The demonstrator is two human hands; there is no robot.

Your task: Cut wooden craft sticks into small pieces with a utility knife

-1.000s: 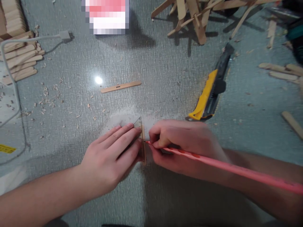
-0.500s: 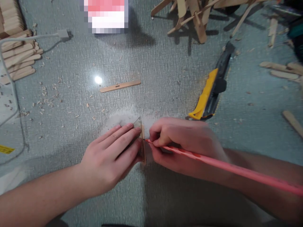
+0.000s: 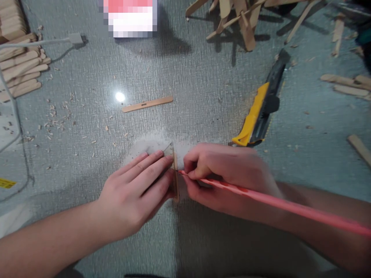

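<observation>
My left hand (image 3: 136, 189) lies with fingers stretched out flat, pressing on a clear triangular ruler (image 3: 167, 149), mostly hidden beneath it. Along the ruler's straight edge runs a wooden craft stick (image 3: 176, 185), pointing up and down in the view and partly covered by my fingertips. My right hand (image 3: 214, 173) pinches a long red pencil (image 3: 269, 199) near its point. The dark tip touches the stick, or is very close to it, just right of my left fingers. Farther up lies another craft stick (image 3: 156, 103) with a small dark mark at its middle.
A yellow and black utility knife (image 3: 257, 112) lies beyond my right hand. Stacked craft sticks (image 3: 23, 71) and a white cable (image 3: 75, 40) are at the left. A craft-stick structure (image 3: 242, 23) stands at the top, beside a blurred-out object (image 3: 133, 21). Wood shavings (image 3: 58, 117) litter the table.
The far end of the pencil has tilted slightly upward in the view. Both hands stay in nearly the same place, and the background shifts slightly with the camera.
</observation>
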